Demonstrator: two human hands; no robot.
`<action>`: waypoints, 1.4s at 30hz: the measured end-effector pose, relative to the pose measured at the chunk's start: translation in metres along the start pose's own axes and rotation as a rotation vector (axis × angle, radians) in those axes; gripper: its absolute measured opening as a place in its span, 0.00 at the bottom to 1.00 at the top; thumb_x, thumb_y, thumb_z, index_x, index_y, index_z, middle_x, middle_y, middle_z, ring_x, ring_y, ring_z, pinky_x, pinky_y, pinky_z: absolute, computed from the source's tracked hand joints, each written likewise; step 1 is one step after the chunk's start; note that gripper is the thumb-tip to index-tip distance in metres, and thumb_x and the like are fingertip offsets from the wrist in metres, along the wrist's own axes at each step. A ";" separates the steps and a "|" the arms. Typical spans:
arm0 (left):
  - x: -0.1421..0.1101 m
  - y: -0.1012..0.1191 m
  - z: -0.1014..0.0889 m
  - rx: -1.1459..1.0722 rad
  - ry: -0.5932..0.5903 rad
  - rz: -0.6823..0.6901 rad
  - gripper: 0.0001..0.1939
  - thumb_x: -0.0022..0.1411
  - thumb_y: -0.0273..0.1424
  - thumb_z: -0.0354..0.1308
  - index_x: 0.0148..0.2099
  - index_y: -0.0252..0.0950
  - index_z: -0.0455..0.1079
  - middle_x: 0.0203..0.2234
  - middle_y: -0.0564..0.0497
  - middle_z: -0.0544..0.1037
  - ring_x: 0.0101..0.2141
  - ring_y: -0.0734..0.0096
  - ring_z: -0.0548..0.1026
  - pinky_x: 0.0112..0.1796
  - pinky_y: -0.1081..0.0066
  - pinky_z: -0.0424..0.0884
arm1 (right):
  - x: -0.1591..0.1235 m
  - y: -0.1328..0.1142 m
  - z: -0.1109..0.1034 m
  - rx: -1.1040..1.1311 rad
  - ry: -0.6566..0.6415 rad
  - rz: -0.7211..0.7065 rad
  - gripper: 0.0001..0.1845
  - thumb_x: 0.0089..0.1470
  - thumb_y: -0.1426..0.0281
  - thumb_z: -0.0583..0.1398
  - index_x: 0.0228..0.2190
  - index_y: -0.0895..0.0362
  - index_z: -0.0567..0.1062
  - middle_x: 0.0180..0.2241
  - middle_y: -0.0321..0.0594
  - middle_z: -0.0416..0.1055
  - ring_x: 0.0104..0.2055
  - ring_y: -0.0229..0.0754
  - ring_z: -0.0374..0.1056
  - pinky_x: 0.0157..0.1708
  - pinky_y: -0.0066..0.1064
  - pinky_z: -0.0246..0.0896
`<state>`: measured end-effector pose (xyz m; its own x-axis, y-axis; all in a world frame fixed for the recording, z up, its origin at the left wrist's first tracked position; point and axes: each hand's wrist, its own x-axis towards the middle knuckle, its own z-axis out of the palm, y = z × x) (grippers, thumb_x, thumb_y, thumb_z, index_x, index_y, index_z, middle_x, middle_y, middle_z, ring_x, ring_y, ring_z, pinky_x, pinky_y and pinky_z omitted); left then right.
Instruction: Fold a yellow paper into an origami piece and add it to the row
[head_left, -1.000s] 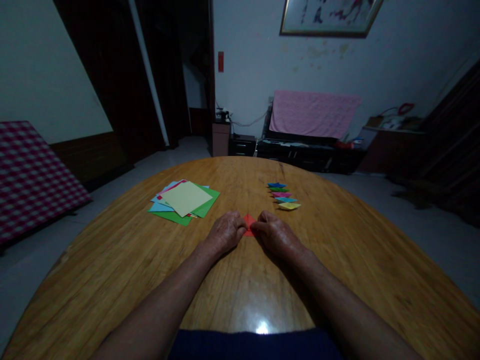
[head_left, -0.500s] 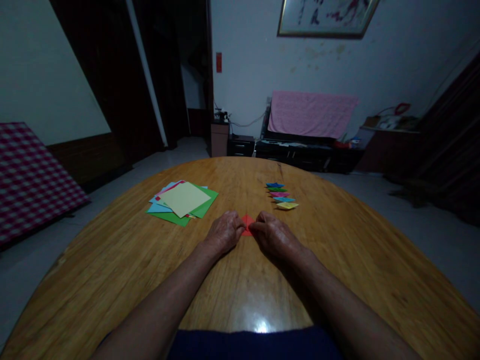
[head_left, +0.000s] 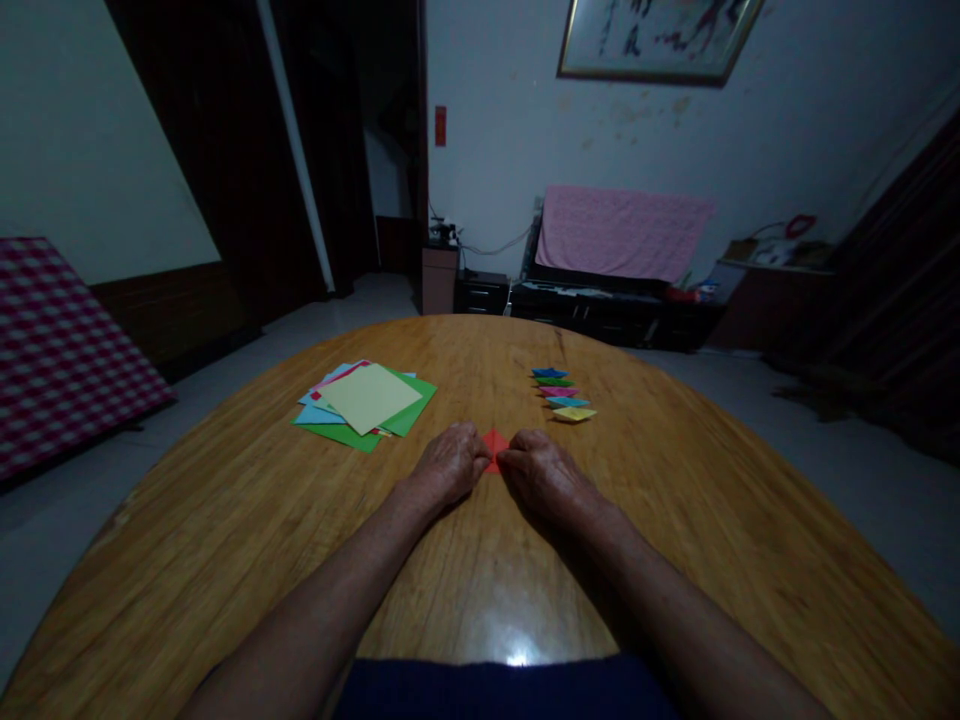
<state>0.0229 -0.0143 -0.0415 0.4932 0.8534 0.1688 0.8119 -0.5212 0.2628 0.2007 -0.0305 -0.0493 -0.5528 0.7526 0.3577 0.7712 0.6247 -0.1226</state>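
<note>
A small red piece of folded paper lies on the table in front of me, between my two hands. My left hand is closed with its fingertips on the left side of the red paper. From the other side, my right hand pinches the paper's right part. Fingers cover both sides of it, so only its pointed top and a strip in the middle show. Beyond my right hand stands a row of several small folded paper boats, a yellow boat nearest and a blue boat farthest.
On the left of the round wooden table lies a loose stack of coloured paper sheets, pale yellow on top. Behind the table are a low black cabinet and a pink cloth. A checked cloth hangs at far left.
My right hand has shifted very slightly downward at the red paper, and a little more of the paper's middle shows. The sheets and boats have stayed in place.
</note>
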 end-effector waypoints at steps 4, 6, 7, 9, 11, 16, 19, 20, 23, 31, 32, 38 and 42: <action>0.001 -0.002 0.002 0.001 0.001 0.005 0.13 0.61 0.28 0.49 0.30 0.35 0.75 0.30 0.47 0.72 0.35 0.68 0.69 0.37 0.70 0.63 | -0.002 -0.004 -0.001 0.041 -0.018 0.003 0.15 0.59 0.74 0.51 0.26 0.59 0.75 0.29 0.41 0.67 0.30 0.36 0.60 0.30 0.28 0.52; 0.001 -0.003 0.004 0.001 0.004 0.010 0.13 0.61 0.27 0.49 0.31 0.35 0.75 0.30 0.47 0.72 0.35 0.67 0.69 0.37 0.70 0.63 | -0.003 -0.007 -0.003 0.064 -0.022 0.004 0.15 0.59 0.74 0.50 0.29 0.59 0.76 0.30 0.41 0.67 0.30 0.35 0.60 0.30 0.27 0.52; 0.001 -0.004 0.005 -0.003 0.008 0.011 0.13 0.61 0.28 0.49 0.32 0.35 0.75 0.31 0.47 0.72 0.35 0.67 0.70 0.37 0.70 0.63 | -0.004 -0.008 -0.005 0.074 -0.022 0.005 0.15 0.60 0.73 0.50 0.31 0.59 0.76 0.30 0.41 0.67 0.30 0.35 0.61 0.30 0.27 0.53; 0.001 -0.004 0.005 -0.016 0.012 0.019 0.13 0.61 0.27 0.49 0.33 0.35 0.76 0.31 0.47 0.72 0.36 0.67 0.70 0.38 0.70 0.63 | -0.005 -0.009 -0.006 0.094 -0.019 0.010 0.15 0.61 0.73 0.49 0.34 0.58 0.76 0.30 0.41 0.67 0.31 0.36 0.62 0.30 0.27 0.54; 0.001 -0.005 0.004 -0.033 0.011 0.024 0.13 0.60 0.27 0.50 0.34 0.35 0.76 0.30 0.47 0.72 0.35 0.67 0.70 0.38 0.70 0.63 | -0.006 -0.010 -0.007 0.118 -0.016 0.010 0.16 0.62 0.72 0.49 0.37 0.57 0.76 0.31 0.41 0.68 0.31 0.36 0.62 0.31 0.27 0.55; 0.000 -0.005 -0.001 -0.072 0.002 0.021 0.13 0.59 0.25 0.50 0.35 0.36 0.77 0.30 0.48 0.72 0.34 0.69 0.70 0.36 0.72 0.64 | -0.007 -0.010 -0.008 0.135 -0.002 0.002 0.16 0.62 0.71 0.49 0.41 0.54 0.75 0.32 0.41 0.68 0.33 0.36 0.63 0.33 0.27 0.56; 0.000 -0.004 -0.003 -0.089 -0.009 0.016 0.13 0.58 0.25 0.51 0.35 0.37 0.78 0.29 0.48 0.72 0.33 0.70 0.69 0.36 0.72 0.64 | -0.007 -0.010 -0.008 0.122 -0.018 0.005 0.16 0.62 0.70 0.48 0.42 0.53 0.75 0.32 0.41 0.68 0.33 0.36 0.63 0.33 0.27 0.56; 0.001 -0.004 -0.003 -0.090 -0.013 0.011 0.13 0.58 0.25 0.51 0.35 0.37 0.78 0.29 0.48 0.72 0.33 0.70 0.69 0.36 0.72 0.64 | -0.007 -0.010 -0.008 0.118 -0.024 0.007 0.16 0.62 0.70 0.48 0.42 0.53 0.75 0.32 0.41 0.68 0.33 0.36 0.63 0.33 0.27 0.56; 0.001 -0.003 -0.004 -0.088 -0.023 -0.006 0.13 0.58 0.24 0.51 0.35 0.37 0.78 0.29 0.49 0.72 0.33 0.70 0.69 0.36 0.72 0.65 | -0.006 -0.010 -0.008 0.100 -0.029 0.009 0.16 0.62 0.70 0.48 0.44 0.52 0.74 0.33 0.41 0.67 0.33 0.36 0.63 0.32 0.26 0.56; -0.002 -0.015 -0.007 -0.117 -0.038 0.084 0.14 0.57 0.24 0.51 0.34 0.40 0.78 0.29 0.51 0.70 0.32 0.72 0.68 0.36 0.72 0.64 | -0.003 -0.012 -0.010 0.034 -0.057 0.005 0.17 0.62 0.69 0.49 0.30 0.59 0.74 0.29 0.41 0.65 0.30 0.35 0.59 0.29 0.26 0.51; -0.003 -0.018 -0.008 -0.115 -0.040 0.090 0.14 0.57 0.24 0.51 0.34 0.39 0.78 0.29 0.51 0.70 0.32 0.72 0.68 0.36 0.72 0.64 | -0.003 -0.012 -0.011 0.034 -0.060 0.005 0.17 0.62 0.69 0.49 0.29 0.59 0.74 0.29 0.40 0.64 0.29 0.35 0.59 0.28 0.26 0.51; -0.010 -0.031 -0.019 -0.088 -0.044 0.102 0.13 0.57 0.25 0.51 0.33 0.39 0.77 0.30 0.50 0.70 0.34 0.71 0.67 0.37 0.71 0.62 | -0.003 -0.014 -0.010 0.029 -0.038 0.018 0.17 0.63 0.70 0.49 0.27 0.58 0.73 0.30 0.41 0.66 0.30 0.35 0.59 0.29 0.27 0.51; -0.012 -0.037 -0.024 -0.121 -0.065 0.086 0.11 0.57 0.27 0.51 0.29 0.37 0.75 0.28 0.51 0.69 0.32 0.72 0.66 0.34 0.72 0.61 | -0.002 -0.014 -0.010 0.027 -0.025 -0.013 0.16 0.62 0.71 0.48 0.33 0.57 0.75 0.39 0.44 0.70 0.36 0.37 0.63 0.33 0.28 0.56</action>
<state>-0.0206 -0.0052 -0.0303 0.5818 0.8021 0.1344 0.7240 -0.5861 0.3636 0.1942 -0.0429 -0.0389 -0.5708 0.7490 0.3363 0.7552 0.6397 -0.1429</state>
